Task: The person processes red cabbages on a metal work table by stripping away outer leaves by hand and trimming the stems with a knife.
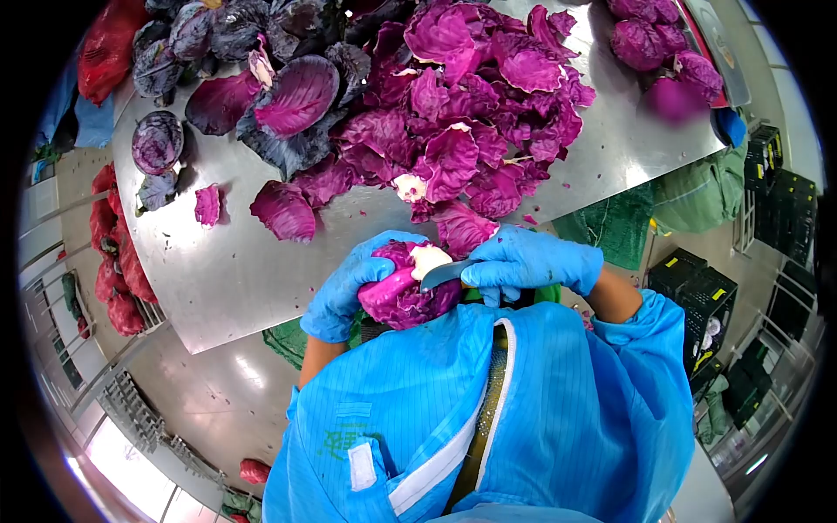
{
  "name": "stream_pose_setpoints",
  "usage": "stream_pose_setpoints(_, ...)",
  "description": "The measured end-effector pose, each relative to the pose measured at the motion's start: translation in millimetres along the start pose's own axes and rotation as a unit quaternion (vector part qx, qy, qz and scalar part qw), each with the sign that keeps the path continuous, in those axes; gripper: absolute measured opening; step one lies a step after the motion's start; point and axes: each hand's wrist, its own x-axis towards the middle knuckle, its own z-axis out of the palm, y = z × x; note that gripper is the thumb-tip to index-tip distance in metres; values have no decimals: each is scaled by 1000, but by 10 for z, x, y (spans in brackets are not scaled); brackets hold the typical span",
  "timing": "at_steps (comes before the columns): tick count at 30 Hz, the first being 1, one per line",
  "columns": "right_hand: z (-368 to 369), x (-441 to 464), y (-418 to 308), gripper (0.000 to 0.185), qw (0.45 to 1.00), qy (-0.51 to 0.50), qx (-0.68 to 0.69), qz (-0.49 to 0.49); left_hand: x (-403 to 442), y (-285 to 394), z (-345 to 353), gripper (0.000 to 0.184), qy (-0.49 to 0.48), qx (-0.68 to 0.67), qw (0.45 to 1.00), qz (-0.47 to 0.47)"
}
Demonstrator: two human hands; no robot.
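My left hand point(349, 283), in a blue glove, is closed around the left side of a red cabbage point(408, 299) held near my body at the table's front edge. The cabbage's pale cut stem point(429, 261) faces up and to the right. In my right hand point(532, 261), also gloved in blue, is a knife point(443, 275) with a short curved blade. Its blade lies against the cabbage beside the stem; the handle is mostly hidden by my fingers. Just beyond my hands, a loose purple leaf point(462, 227) lies at the near edge of the leaf pile.
Purple leaves point(462, 113) are heaped on the metal table point(209, 279). Dark untrimmed cabbages point(157, 142) lie at the left, peeled cabbages point(638, 44) at the far right. Red mesh sacks point(122, 279) stand left of the table, black crates point(693, 301) on the right.
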Motion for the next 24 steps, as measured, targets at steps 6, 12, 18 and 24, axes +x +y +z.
stream_pose_setpoints(6,271,-46,-133,34,911,326,-138,-210,-20,-86,-35,68,50,-36,998,-16)
stream_pose_setpoints(12,531,309,1,66,838,389,-258,-282,-76,-85,119,61,212,-23,976,36)
stream_pose_setpoints(18,576,389,32,45,837,440,-136,-296,-70,-4,240,57,272,-19,957,94)
stream_pose_setpoints(24,184,229,-228,35,959,242,-19,-147,-55,30,163,55,271,72,959,48)
